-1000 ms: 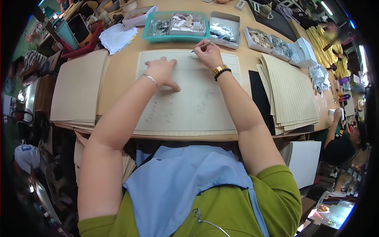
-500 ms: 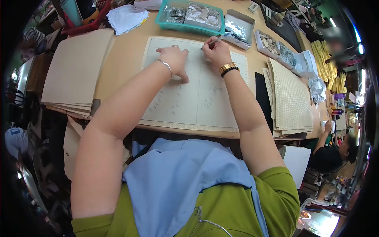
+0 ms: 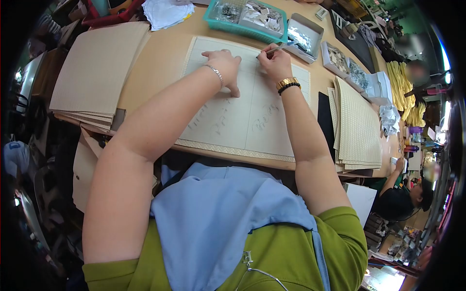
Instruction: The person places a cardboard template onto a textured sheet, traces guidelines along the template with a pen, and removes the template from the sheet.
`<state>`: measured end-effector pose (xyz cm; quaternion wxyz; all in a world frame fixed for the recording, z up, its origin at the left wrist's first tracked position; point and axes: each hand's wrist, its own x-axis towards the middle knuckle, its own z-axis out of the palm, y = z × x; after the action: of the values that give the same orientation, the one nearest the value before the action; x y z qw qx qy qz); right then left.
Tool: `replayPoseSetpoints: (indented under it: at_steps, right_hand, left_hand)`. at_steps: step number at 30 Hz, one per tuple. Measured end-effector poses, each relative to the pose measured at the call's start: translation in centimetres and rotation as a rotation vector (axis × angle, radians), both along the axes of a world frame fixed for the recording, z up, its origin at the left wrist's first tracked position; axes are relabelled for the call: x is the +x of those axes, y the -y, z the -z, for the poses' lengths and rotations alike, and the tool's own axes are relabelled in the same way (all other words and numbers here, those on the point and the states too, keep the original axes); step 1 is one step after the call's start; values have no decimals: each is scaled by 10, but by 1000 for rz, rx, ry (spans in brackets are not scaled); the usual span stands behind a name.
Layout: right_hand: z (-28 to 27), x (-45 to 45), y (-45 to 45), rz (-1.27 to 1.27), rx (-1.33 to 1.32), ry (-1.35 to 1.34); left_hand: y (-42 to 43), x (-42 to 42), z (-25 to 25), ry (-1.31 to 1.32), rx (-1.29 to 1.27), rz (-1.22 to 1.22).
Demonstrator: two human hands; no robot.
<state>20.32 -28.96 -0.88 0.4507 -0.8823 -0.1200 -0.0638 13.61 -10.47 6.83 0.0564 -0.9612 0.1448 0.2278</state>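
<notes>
A cream sheet with a patterned border, ruled lines and faint handwritten-looking marks lies on the table in front of me. My left hand rests on its upper left part, fingers spread, holding nothing. Near the sheet's upper edge, my right hand grips a pen, whose tip is at or just above the sheet. Whether the tip touches it is too small to tell.
Stacked cream sheets lie left and right. Behind are a teal basket of small pieces, a white box of shiny packets, more small boxes and a white cloth. A person sits at the far right.
The view has turned and shifted, so the table and sheet appear tilted. Both hands keep nearly the same places on the sheet, with the pen still in my right hand.
</notes>
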Motion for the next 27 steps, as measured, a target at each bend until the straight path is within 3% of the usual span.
replayPoseSetpoints:
  at_steps: [9,12,27]
  right_hand:
    - [-8,-6,-1,6,-52,19]
    - [3,2,6,97,197,-8]
    - [-4,-8,6,27,0,53]
  left_hand:
    - [1,-1,-5,-41,18,-5]
    - [1,1,-3,-28,16,-6]
    - [1,1,0,-5,-5,-17]
